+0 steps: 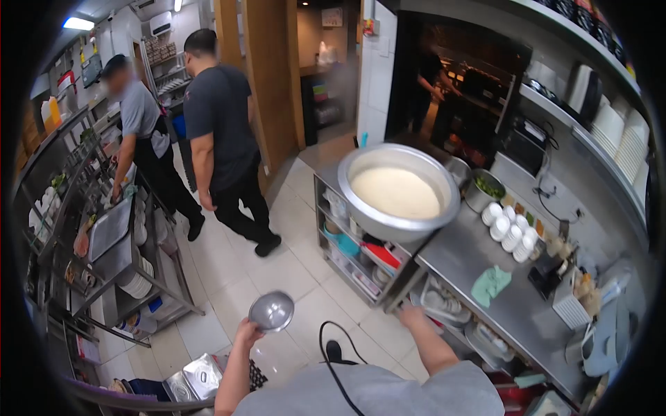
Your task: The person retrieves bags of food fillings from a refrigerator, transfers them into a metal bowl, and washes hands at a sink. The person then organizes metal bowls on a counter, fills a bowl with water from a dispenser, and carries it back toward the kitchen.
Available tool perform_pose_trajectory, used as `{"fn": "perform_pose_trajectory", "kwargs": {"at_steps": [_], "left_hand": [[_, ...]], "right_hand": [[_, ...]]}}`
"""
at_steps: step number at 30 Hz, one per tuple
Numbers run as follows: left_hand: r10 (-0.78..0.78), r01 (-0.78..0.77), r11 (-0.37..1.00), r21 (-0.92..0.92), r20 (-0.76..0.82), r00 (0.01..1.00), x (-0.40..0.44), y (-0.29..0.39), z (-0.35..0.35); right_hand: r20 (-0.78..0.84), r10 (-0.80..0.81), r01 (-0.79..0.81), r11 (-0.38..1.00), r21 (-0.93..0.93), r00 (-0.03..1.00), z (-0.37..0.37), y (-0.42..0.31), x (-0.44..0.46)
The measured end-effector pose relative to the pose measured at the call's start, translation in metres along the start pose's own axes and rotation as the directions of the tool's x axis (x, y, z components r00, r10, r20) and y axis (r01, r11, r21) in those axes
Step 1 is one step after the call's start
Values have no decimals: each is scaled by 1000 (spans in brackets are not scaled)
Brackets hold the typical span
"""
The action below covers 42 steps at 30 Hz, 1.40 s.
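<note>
My left hand (248, 334) grips the rim of a round metal bowl (271, 311), which is held out over the tiled floor and looks empty. My right hand (412, 316) hangs low beside the edge of the steel counter (451, 267); its fingers are blurred against the shelf below, so their pose is unclear. Ahead, a large metal basin (354, 201) with a pale, whitish content (395, 192) stands on a shelf unit. A green cloth (491, 286) and stacked white cups (512, 237) are on the counter.
Two people (220, 132) (142, 118) are at the left, one leaning over a steel rack (111, 277). Another person (430, 80) stands beyond the dark opening. Plates (628, 142) fill the right wall shelf. A black cable (323, 353) hangs before me.
</note>
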<state>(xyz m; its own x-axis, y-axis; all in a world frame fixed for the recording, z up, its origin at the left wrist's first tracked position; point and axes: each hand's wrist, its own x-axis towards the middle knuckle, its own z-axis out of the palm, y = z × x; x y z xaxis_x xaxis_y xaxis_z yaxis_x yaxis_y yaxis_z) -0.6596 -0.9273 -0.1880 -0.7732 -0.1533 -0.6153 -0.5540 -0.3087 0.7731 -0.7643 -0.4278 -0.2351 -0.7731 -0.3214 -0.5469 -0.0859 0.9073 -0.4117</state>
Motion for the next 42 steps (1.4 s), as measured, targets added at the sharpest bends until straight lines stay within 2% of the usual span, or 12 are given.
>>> {"fn": "perform_pose_trajectory", "kwargs": {"at_steps": [3, 6, 9, 14, 17, 20, 21, 32, 36, 38, 41, 42], "left_hand": [[-8, 1, 1000, -24, -332, 943, 25, 2, -42], [-123, 135, 991, -17, -544, 830, 40, -21, -102], [-195, 193, 978, -79, -670, 716, 53, -73, -171], [-250, 7, 944, -330, -701, 668, 57, -111, -229], [-197, -159, 882, -444, -653, 731, 82, -103, -253], [-315, 99, 944, -316, -767, 559, 134, -52, -267], [-203, -38, 962, -269, -804, 558, 157, -31, -264], [-59, 59, 998, -13, -448, 892, 411, 265, -172], [-81, 98, 994, 48, -275, 958, 479, 336, -121], [-89, 110, 991, 79, -238, 967, 505, 363, -93], [-92, 106, 991, 83, -161, 983, 540, 402, -54], [-101, 118, 988, 102, -156, 982, 549, 417, -44]], "right_hand": [[-214, -124, 79, 975, -208, 969, 16, 35, 3], [-55, 29, -26, 999, 47, 998, -10, -7, 52], [-426, -129, 150, 989, 17, 896, -50, -85, 128], [-413, -389, 438, 899, 25, 823, -131, -236, 236], [-542, -676, 667, 700, -257, 500, -139, -288, 309], [-525, -691, 703, 675, -222, 497, -192, -348, 351], [-495, -628, 673, 732, -111, 601, -206, -362, 360], [-622, -159, 374, 898, 233, 767, -317, -377, 449], [-861, -105, 427, 893, 139, 499, -350, -330, 511], [-806, -74, 375, 907, 190, 588, -370, -309, 541], [-876, -310, 456, 882, -120, 369, -386, -291, 585], [-821, -208, 453, 889, 69, 531, -396, -293, 595]]}}
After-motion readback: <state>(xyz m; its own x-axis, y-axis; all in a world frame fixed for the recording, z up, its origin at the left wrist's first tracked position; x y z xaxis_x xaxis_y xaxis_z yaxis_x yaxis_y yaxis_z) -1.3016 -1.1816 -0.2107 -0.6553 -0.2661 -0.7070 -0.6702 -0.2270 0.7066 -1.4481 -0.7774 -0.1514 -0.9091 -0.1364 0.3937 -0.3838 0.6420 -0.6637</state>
